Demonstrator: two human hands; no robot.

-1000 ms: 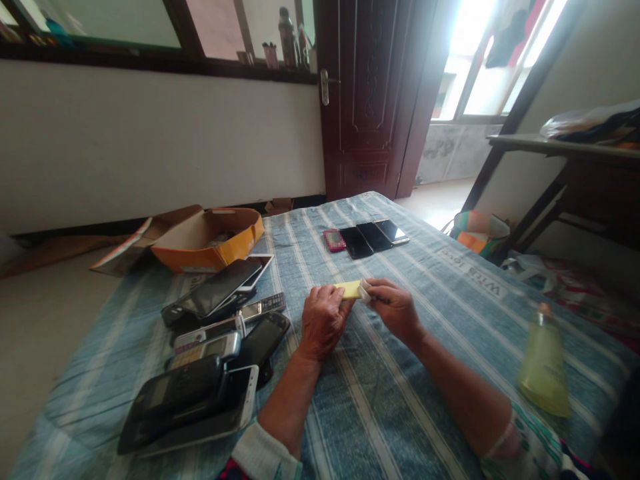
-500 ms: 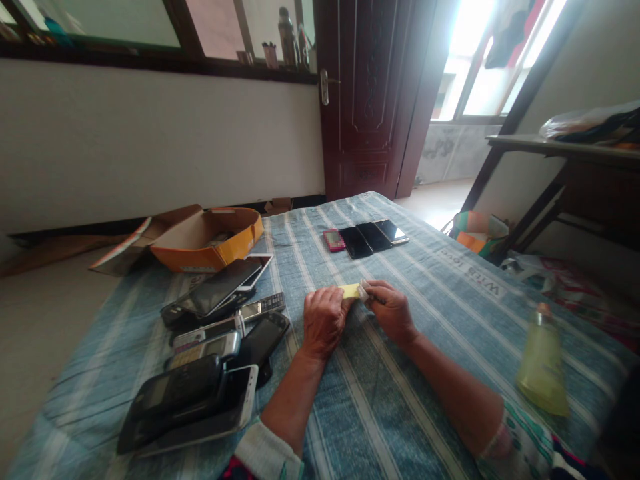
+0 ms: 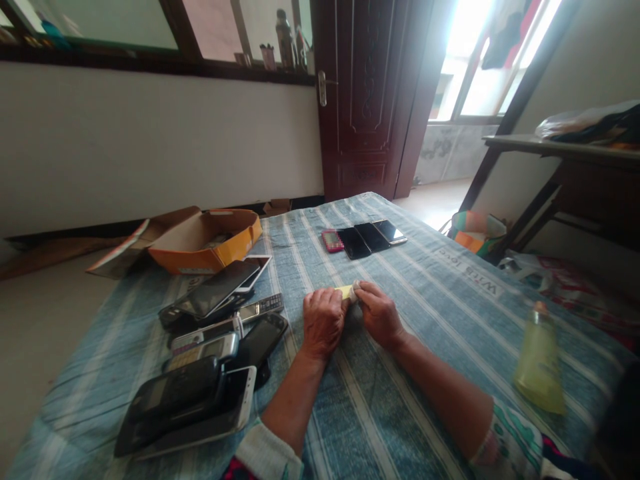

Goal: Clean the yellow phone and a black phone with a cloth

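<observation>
Over the middle of the cloth-covered table, my left hand [image 3: 324, 320] is closed around a small, flat, yellow thing [image 3: 344, 291]; most of it is hidden under the fingers, so its kind cannot be told. My right hand [image 3: 379, 313] pinches a crumpled white tissue [image 3: 355, 289], pressed against the yellow thing's right end. Left of my hands lies a heap of old mobile phones [image 3: 200, 360], some black, some silver or white. Beyond my hands, a pink-edged phone [image 3: 332, 241] and several dark phones [image 3: 369, 238] lie in a row.
An open orange cardboard box [image 3: 220, 250] stands at the table's far left. A bottle of yellow-green liquid [image 3: 539, 367] is on the right side of the striped tablecloth [image 3: 420, 413]. Behind are a dark red door [image 3: 367, 100] and, at right, a side table [image 3: 560, 148].
My right hand with the tissue has shifted slightly left, closer to my left hand, along the yellow thing. My left hand stays in place.
</observation>
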